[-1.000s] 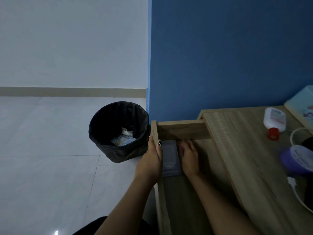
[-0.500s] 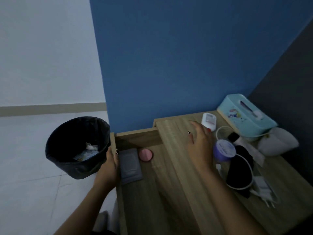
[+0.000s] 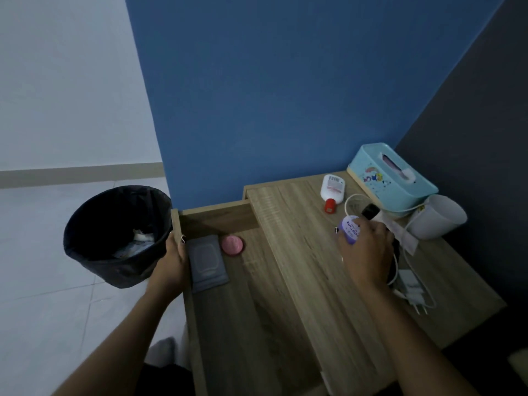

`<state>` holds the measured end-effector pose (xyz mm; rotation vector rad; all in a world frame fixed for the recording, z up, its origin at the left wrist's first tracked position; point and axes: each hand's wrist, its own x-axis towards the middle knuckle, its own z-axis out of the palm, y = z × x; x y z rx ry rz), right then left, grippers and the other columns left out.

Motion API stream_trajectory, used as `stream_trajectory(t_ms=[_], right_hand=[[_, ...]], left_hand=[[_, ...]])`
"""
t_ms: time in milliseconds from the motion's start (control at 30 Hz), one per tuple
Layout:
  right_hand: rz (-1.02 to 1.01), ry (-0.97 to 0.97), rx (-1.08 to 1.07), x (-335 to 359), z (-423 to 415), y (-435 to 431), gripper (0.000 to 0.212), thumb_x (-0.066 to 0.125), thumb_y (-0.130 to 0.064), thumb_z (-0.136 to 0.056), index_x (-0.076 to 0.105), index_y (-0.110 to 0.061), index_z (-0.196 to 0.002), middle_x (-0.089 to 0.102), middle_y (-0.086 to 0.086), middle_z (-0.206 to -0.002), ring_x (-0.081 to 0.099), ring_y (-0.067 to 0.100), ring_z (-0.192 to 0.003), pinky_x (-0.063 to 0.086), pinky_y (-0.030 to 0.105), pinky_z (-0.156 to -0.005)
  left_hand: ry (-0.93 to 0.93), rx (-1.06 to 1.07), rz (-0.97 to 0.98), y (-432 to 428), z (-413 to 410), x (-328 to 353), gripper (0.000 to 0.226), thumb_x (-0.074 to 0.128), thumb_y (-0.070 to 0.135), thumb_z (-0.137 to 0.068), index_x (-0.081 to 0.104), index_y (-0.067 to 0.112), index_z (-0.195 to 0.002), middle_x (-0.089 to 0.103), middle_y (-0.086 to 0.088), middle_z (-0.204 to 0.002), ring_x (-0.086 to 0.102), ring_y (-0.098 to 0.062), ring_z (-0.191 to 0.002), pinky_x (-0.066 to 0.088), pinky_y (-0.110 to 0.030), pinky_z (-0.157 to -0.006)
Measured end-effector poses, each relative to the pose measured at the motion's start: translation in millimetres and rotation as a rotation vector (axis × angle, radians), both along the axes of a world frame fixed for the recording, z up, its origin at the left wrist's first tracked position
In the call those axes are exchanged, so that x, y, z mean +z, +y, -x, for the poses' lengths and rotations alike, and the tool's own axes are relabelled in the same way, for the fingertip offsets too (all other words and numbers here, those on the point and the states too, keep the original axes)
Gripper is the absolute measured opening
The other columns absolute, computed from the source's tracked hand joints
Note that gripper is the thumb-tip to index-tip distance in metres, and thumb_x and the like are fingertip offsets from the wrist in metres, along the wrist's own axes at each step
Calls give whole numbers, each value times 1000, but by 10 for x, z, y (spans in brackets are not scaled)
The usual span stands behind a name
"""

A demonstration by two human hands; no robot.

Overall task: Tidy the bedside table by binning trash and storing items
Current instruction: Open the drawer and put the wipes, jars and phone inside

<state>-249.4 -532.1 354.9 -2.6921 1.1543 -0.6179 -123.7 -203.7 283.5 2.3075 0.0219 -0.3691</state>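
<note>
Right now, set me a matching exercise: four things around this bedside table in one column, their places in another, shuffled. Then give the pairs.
Things:
1. pink round case
2. purple jar
3. white bottle
4. crumpled trash

Places:
A. in the black bin on the floor
B. under the right hand on the tabletop
C. in the open drawer, beside the grey pack
D. lying on the tabletop beside the tissue box

Pairs: 1-C, 2-B, 3-D, 4-A

Left hand (image 3: 171, 264): arm extended forward, fingers curled over the drawer's left side wall (image 3: 187, 298), thumb on the outer face. Right hand (image 3: 367, 250): arm reaching forward and right, palm down, fingers closed around a purple-lidded jar (image 3: 349, 230).
</note>
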Motion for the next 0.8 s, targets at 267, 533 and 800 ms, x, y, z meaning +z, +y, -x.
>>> stream_trajectory(t_ms=[267,533,800], right_hand=[[-2,120,-43,7,-154,-30,62,64,-52,-82,49,-18,-131,48,18,-133,44,37,-118,41,46,-95],[9,142,-61,-15,-192,-23,51,63,-45,-85,51,-18,-127,55,18,-130,48,40,-116,40,46,-94],[-9,97,-35,13,-205,45,56,67,-44,-82,49,-19,-128,53,17,-131,45,39,-118,38,49,-94]], left_hand=[[2,-4,-2,13,-19,-32,57,14,53,-98,5,28,-148,51,-31,-132,57,-48,-112,47,-60,-93],[-8,-18,1,11,-3,-15,57,13,52,-98,6,27,-149,50,-31,-134,55,-48,-115,46,-60,-95],[-8,-28,2,12,-7,-32,59,13,53,-98,6,25,-149,55,-32,-128,59,-47,-108,48,-59,-92]])
